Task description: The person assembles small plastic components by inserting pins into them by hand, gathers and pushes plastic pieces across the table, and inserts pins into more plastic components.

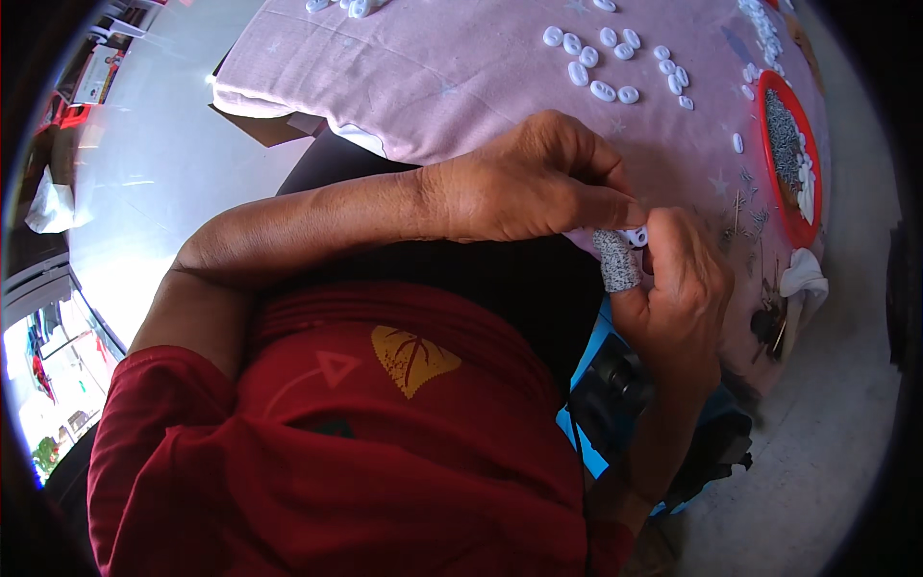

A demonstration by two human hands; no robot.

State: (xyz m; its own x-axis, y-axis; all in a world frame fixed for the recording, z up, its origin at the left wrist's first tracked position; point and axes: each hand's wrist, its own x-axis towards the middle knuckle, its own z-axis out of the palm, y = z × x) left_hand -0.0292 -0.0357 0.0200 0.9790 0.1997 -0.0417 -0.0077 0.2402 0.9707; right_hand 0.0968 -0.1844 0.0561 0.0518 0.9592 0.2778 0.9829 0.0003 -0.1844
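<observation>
Close together over the near edge of the pink cloth, both of my hands work at one small white oval plastic piece with holes (636,237). My right hand (681,279) grips it between its bent fingers and the thumb, which wears a grey speckled wrap (615,262). Reaching across from the left, my left hand (538,183) is closed in a pinch, its thumb and fingertips right at the piece. Whatever sits between those fingertips is hidden. Similar white oval pieces (603,91) lie loosely grouped on the cloth beyond my hands.
A red basin (815,183) at the right holds many small grey metal parts and some white pieces. Loose metal bits (755,216) and thin sticks lie beside it. A white cloth (804,274) hangs at the table's right edge. The pink cloth (404,67) covers the table.
</observation>
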